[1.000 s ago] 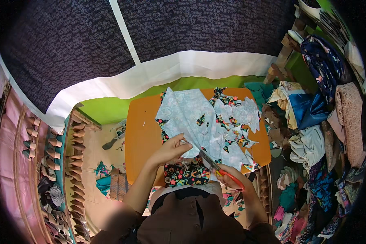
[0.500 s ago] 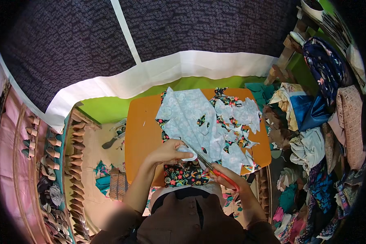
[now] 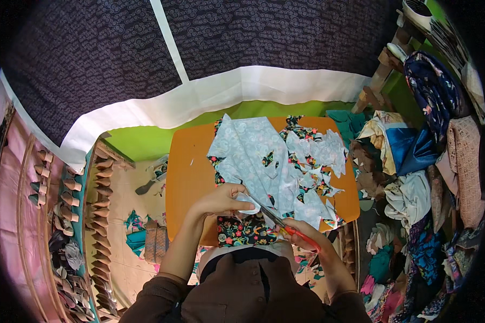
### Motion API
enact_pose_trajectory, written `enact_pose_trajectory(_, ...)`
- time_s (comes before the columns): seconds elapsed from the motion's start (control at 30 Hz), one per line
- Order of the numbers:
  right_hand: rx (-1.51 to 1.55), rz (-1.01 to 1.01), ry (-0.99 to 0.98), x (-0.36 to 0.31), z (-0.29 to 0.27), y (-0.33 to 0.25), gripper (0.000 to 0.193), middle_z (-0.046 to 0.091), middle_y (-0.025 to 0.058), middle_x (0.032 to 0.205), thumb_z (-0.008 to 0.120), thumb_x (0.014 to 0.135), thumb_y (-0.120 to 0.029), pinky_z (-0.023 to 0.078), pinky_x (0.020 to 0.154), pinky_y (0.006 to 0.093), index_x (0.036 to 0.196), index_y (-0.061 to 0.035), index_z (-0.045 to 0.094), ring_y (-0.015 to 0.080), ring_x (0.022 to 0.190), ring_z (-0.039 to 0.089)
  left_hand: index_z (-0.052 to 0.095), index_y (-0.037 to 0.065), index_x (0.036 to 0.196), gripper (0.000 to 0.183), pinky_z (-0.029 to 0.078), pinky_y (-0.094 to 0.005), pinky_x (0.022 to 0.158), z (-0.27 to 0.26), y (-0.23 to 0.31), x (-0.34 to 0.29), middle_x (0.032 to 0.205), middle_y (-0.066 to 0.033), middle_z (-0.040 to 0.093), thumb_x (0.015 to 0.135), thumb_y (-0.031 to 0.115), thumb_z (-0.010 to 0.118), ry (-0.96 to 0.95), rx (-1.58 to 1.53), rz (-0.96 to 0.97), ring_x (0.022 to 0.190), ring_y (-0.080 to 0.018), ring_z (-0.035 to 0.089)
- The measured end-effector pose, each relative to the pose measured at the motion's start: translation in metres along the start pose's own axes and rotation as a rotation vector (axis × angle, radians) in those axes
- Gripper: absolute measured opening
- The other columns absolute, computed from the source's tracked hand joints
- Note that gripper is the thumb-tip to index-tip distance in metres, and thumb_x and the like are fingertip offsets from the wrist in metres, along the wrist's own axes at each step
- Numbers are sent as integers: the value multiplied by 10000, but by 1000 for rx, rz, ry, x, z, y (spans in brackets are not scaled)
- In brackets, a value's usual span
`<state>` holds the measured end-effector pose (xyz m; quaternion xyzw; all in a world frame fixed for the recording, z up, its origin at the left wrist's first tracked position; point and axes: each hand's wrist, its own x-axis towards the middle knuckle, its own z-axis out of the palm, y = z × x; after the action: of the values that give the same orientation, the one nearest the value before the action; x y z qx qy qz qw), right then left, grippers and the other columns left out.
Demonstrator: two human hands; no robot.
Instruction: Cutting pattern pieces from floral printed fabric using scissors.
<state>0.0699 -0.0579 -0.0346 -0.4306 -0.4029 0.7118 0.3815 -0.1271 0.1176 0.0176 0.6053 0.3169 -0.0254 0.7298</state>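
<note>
My left hand [image 3: 225, 199] pinches a small pale piece of fabric [image 3: 248, 204] between thumb and fingers, above the near edge of the table. In my right hand [image 3: 303, 230] is a pair of scissors [image 3: 275, 217] with red-orange handles; its metal blades point up and left, right beside the pale piece. Under the hands, dark floral fabric [image 3: 242, 230] hangs over the near edge, bright side up. Beyond them lies a large fabric sheet [image 3: 250, 145], pale underside up. Whether the blades are cutting at this instant, I cannot tell.
Cut scraps [image 3: 315, 156] with jagged edges cover the right of the orange table [image 3: 188, 161]. Fabric heaps [image 3: 409, 199] crowd the right side. Wooden shoe lasts [image 3: 101, 215] line a rack at left. A dark patterned curtain [image 3: 113, 59] hangs at the back.
The scissors and my right hand have shifted very slightly to the right. My left hand keeps its hold on the pale piece with little movement.
</note>
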Motion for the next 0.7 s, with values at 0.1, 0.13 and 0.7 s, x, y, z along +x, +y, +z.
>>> enact_pose_trajectory(0.1,28,39,-18,-2,-4,9,257,377,-68,729,558,815,-190,265,495,122,1018,-55,479,14,588,343,531,10,824,224,361,-158,418,-3,-7,3,694,-5,562,736,171,660,-35,-13,-6,528,-31,503)
enact_pose_trajectory(0.13,28,38,-18,-3,-3,7,257,377,-68,729,558,815,-190,265,495,122,1018,-55,479,14,588,343,538,36,831,207,283,-158,383,-2,-9,4,636,35,512,742,182,654,-46,-30,49,475,-12,427)
enact_pose_trajectory(0.7,-19,-43,-132,8,9,0,750,368,-45,724,413,703,-687,271,494,166,1062,-28,422,42,576,322,564,48,908,278,299,-170,415,4,2,-2,623,43,478,723,226,672,-48,81,2,502,-25,410)
